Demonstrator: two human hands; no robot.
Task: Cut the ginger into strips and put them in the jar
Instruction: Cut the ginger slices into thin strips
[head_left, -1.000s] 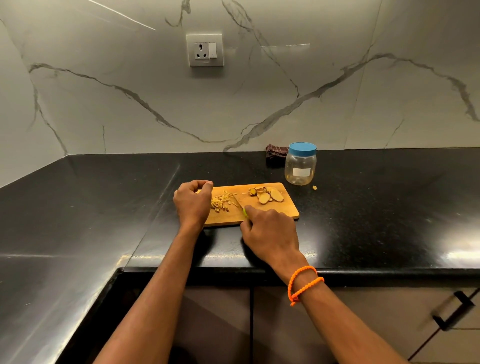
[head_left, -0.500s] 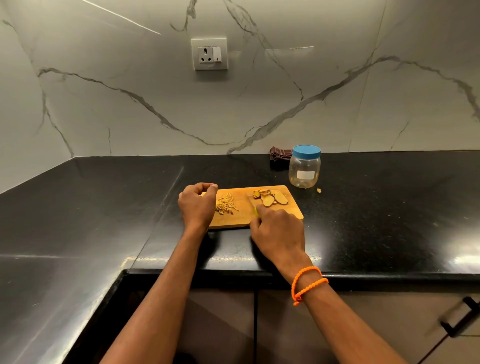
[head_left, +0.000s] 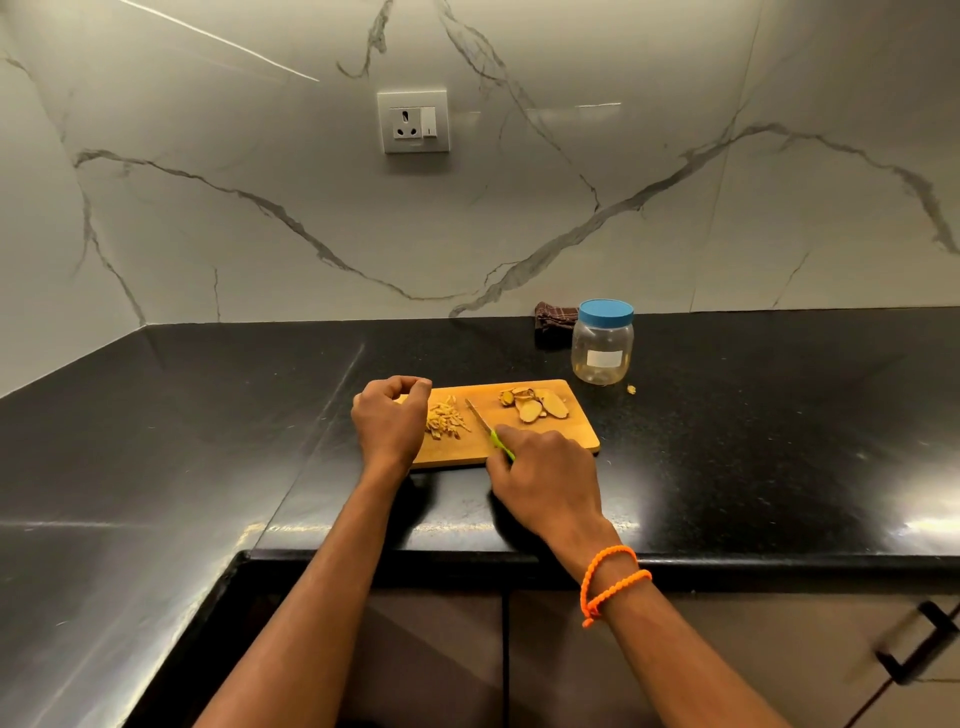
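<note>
My right hand (head_left: 545, 478) is wrapped around the green handle of the knife (head_left: 485, 423), and my left hand (head_left: 390, 415) is curled into a loose fist at the left end of the cutting board (head_left: 576, 441), seemingly holding nothing, though I cannot see under the fingers. The board sits just below the middle of the frame on the black counter (head_left: 779, 441). A small heap of ginger strips (head_left: 445, 420) lies beside my left hand, and the uncut ginger slices (head_left: 535, 405) overlap one another at the board's upper right. I judge I am between cuts: one batch is in strips, the slices are yet to be done, and nothing has gone into the jar (head_left: 602, 345), which stands just beyond the board's upper right corner with its blue lid (head_left: 605, 312) on. The next move, as I read it, calls for my left hand to bring a slice under the blade and pin it flat, knuckles forward. The knife's long axis runs diagonally, tip pointing to the upper left, handle to the lower right, the blade lying between the strips and the slices. The slices lie with their long axes roughly left to right, so I would cut along that length.
</note>
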